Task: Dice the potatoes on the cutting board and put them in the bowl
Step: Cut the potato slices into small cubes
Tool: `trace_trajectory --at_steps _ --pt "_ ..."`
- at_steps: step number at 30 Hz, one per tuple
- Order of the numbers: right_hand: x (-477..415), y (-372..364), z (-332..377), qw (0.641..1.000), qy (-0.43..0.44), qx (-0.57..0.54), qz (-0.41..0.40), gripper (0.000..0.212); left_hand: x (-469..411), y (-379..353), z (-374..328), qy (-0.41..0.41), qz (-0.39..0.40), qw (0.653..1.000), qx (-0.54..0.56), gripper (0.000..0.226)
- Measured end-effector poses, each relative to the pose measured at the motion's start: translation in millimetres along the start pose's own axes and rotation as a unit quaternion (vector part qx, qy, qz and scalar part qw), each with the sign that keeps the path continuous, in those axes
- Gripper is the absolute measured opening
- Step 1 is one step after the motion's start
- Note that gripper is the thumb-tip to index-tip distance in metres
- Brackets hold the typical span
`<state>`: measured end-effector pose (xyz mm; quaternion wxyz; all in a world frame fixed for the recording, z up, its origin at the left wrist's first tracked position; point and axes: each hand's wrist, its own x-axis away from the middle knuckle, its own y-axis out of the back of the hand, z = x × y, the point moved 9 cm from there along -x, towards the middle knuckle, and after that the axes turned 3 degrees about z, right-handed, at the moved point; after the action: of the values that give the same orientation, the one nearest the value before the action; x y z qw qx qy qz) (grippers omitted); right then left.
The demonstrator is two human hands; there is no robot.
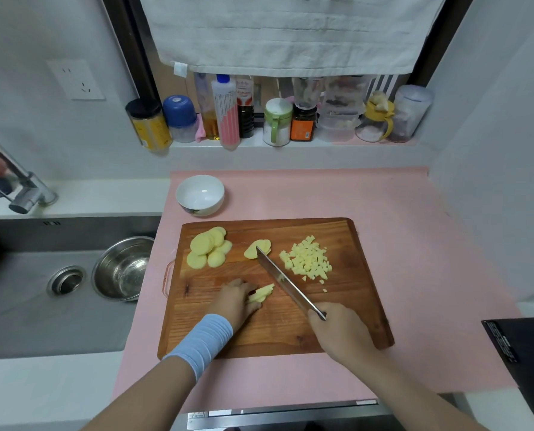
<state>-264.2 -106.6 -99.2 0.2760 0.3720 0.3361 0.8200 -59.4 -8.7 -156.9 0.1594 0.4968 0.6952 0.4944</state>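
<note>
On cutting board (290,334), left grip (236,301) pinching potato strips (263,293), right grip (340,331) clasping knife (282,279)

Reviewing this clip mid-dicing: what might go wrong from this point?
1. The left hand holds the potato strips with its fingertips close to the knife blade; a slip may nick them.
2. The knife tip sits at the half slices, which a stroke may knock aside.
3. The bowl stands off the cutting board, beyond its far left corner, while the diced potato lies on the right; pieces may drop in transfer.
</note>
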Motion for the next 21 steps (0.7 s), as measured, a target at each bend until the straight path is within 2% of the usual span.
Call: trace_trajectory --at_steps 4,7,17,19,21 --pt "1 -3 2 1.000 0.003 0.012 0.008 0.027 6 -6 -10 0.049 -0.055 0.996 0.045 0.033" --pt "-1 -2 9 1.000 0.004 0.012 0.015 0.028 10 -5 -13 0.054 -0.074 0.993 0.071 0.028" --pt "-6 1 18 0.999 0.008 0.027 0.042 0.033 10 25 39 0.159 -0.127 0.973 0.108 0.019" --pt "-7 1 17 0.999 0.007 0.028 0.042 0.035 9 31 40 0.151 -0.146 0.970 0.121 0.017" --pt "-8 2 16 0.999 0.008 0.030 0.040 0.037 8 30 28 0.095 -0.142 0.978 0.120 0.018"
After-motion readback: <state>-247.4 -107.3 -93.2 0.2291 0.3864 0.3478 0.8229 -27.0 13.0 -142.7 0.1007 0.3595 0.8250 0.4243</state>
